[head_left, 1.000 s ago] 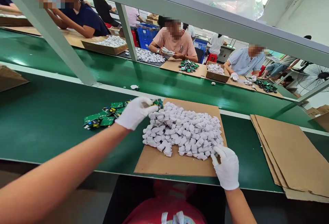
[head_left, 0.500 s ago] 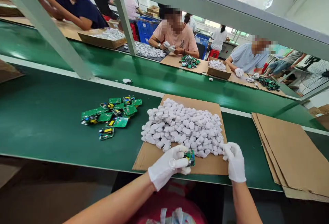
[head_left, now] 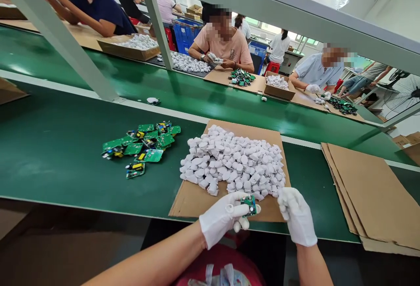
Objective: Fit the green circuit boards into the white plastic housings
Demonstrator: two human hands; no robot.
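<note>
A small green circuit board [head_left: 248, 205] with blue and white components is held in my gloved left hand [head_left: 226, 216], between thumb and fingers, over the front of the cardboard sheet [head_left: 193, 205]. My gloved right hand [head_left: 297, 214] is by the sheet's right front corner with its fingers curled closed. Whatever they may hold is hidden. Just beyond both hands, a heap of small white wrapped pieces [head_left: 232, 159] covers much of the cardboard. To the left, a loose pile of green circuit boards [head_left: 142, 144] with yellow and blue parts lies on the green bench [head_left: 65, 163].
Stacked cardboard sheets [head_left: 374, 194] lie at the right. Beyond the bench runs a shiny green conveyor [head_left: 197, 100] carrying a few small white items. A slanted metal post [head_left: 72, 45] rises at the left. Co-workers sit across the conveyor with boxes of white pieces.
My left hand has moved slightly right with the circuit board, which has turned. My right hand has drawn back from the heap towards me. Small items on the conveyor have shifted left.
</note>
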